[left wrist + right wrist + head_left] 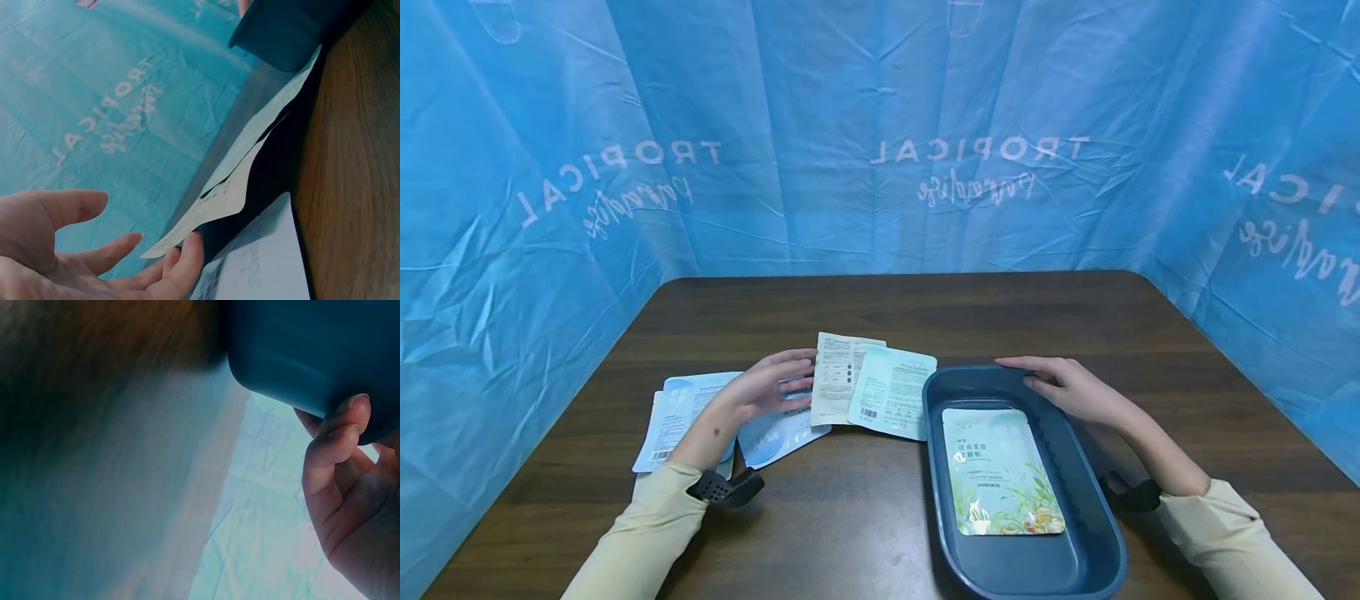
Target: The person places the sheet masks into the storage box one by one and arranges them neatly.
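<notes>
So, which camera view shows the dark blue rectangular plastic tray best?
The head view, because nearly the whole tray shows, inside included. Left wrist and right wrist show only parts of its outside, cropped.

inside the blue tray (1022, 568) lies a green pouch (1000, 473) — right hand (1070, 387) at the tray's far right corner, left hand (772, 385) by packets (892, 392) left of the tray.

2 sleeves (632, 537) cut off below; cream packet (835, 377) printed illegibly small
</notes>
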The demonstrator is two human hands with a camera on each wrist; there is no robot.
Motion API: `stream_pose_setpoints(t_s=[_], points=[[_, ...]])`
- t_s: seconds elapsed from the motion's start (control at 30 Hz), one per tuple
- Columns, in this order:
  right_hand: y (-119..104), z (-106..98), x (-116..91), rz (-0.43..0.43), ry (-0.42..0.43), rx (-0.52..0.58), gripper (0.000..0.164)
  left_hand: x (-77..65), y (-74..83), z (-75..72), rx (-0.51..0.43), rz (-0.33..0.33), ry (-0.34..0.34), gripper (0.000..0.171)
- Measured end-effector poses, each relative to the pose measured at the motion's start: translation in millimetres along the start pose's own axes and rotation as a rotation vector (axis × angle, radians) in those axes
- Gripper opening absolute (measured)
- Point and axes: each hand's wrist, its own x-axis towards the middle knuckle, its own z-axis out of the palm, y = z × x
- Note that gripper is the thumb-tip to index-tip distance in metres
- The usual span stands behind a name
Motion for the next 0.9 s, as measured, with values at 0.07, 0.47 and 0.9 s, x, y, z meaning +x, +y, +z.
stream_pose_setpoints(t_s=[0.07, 0.47, 0.9], points=[[0, 0, 0, -0.001, 0.001, -0.001, 0.043, 3.5, -0.1, 2.9, 0.022, 0.005, -0.008, 0.053], [1, 1, 1, -0.011, 0.006, 0.004, 0.042, 13.3, -7.5, 13.2, 0.154, 0.027, -0.005, 0.056], [-2, -1, 1, -0.012, -0.001, 0.022, 0.041, 1.8, 0.2, 0.4, 0.208, 0.067, 0.114, 0.060]])
